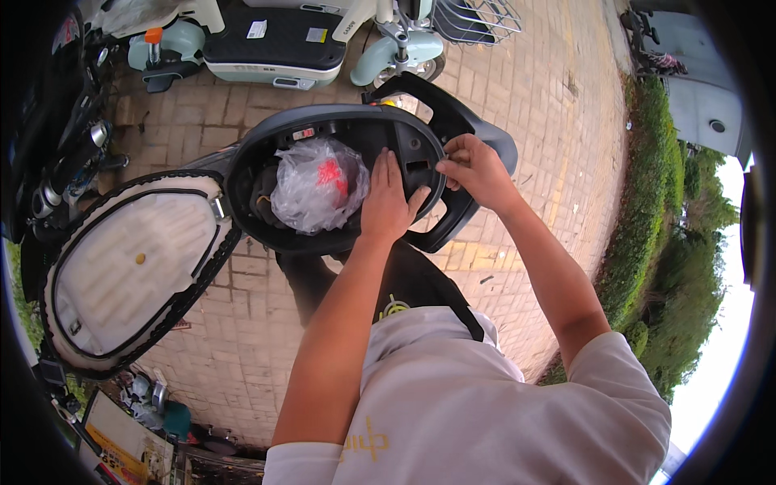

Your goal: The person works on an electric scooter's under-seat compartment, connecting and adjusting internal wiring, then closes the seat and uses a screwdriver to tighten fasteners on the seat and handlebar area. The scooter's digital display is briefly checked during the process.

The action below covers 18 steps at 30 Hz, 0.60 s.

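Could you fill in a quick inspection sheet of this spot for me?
Surface: brick paving.
Job's things: open scooter storage compartment; seat swung open, underside showing; clear plastic bag with red print, inside the compartment.
Clutter: dark item beside the bag, kind unclear.
Hands: left hand in the compartment, fingers outstretched; right hand at its rim, fingers bent.
Cables: none clearly made out.
Surroundings: parked pale-green scooter; hedge.

A hand could enter the storage compartment (356,128) along its far side, but a plastic bag (311,192) fills the middle, the left hand (390,207) and right hand (478,171) crowd the right end, and the opened seat (133,279) flanks the left.
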Each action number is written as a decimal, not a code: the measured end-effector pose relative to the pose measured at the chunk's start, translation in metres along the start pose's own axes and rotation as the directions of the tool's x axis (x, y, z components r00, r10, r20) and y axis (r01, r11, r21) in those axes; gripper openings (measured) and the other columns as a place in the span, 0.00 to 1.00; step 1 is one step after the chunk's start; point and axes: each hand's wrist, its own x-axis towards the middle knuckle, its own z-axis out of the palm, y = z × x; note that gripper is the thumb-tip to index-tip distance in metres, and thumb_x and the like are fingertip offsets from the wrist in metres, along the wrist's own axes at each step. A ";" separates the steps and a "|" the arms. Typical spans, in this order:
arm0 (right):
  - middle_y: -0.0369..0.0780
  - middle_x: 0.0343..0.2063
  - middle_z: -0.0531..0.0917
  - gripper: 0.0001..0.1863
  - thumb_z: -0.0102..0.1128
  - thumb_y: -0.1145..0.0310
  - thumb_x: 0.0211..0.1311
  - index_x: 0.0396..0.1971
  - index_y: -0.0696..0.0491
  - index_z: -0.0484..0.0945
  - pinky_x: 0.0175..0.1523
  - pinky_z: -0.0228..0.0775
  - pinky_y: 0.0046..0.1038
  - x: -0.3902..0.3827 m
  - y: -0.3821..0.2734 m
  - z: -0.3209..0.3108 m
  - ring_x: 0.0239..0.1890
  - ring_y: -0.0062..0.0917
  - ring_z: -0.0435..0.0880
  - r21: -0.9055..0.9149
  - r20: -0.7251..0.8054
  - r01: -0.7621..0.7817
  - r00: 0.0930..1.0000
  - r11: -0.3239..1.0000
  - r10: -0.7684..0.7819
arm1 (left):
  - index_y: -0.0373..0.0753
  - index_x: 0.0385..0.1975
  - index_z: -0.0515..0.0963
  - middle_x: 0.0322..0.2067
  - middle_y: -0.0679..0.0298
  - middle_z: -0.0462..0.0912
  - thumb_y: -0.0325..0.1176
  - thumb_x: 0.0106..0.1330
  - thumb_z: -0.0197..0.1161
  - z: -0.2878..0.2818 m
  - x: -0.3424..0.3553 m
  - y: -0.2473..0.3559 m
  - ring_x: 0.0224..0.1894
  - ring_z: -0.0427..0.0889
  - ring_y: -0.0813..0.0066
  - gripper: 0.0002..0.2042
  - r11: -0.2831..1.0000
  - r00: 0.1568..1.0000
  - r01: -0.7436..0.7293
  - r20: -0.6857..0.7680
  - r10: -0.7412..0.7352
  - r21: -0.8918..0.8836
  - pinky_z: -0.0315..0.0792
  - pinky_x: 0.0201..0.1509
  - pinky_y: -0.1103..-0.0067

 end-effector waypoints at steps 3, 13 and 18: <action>0.41 0.32 0.82 0.12 0.63 0.77 0.59 0.44 0.60 0.77 0.37 0.74 0.27 0.015 0.004 0.008 0.31 0.25 0.81 -0.296 -0.082 0.283 0.944 0.912 -0.320 | 0.24 0.68 0.50 0.68 0.38 0.54 0.56 0.66 0.56 0.002 0.000 -0.001 0.71 0.55 0.43 0.44 1.000 1.000 0.014 0.017 -0.014 0.003 0.58 0.72 0.63; 0.43 0.31 0.77 0.09 0.64 0.72 0.56 0.37 0.55 0.78 0.38 0.75 0.37 0.040 0.002 0.026 0.35 0.40 0.82 -0.783 0.113 0.415 0.828 0.464 -0.549 | 0.28 0.68 0.53 0.69 0.44 0.56 0.54 0.63 0.61 0.002 -0.001 0.001 0.71 0.57 0.48 0.43 0.995 1.000 0.026 -0.014 -0.025 0.093 0.70 0.62 0.58; 0.41 0.32 0.78 0.08 0.65 0.68 0.56 0.32 0.55 0.77 0.41 0.78 0.32 0.046 -0.007 0.027 0.40 0.33 0.82 -0.872 0.268 0.433 0.813 0.229 -0.517 | 0.27 0.67 0.53 0.69 0.44 0.56 0.53 0.62 0.62 0.001 -0.001 0.002 0.71 0.57 0.49 0.43 0.996 0.999 0.049 -0.006 -0.049 0.078 0.69 0.64 0.61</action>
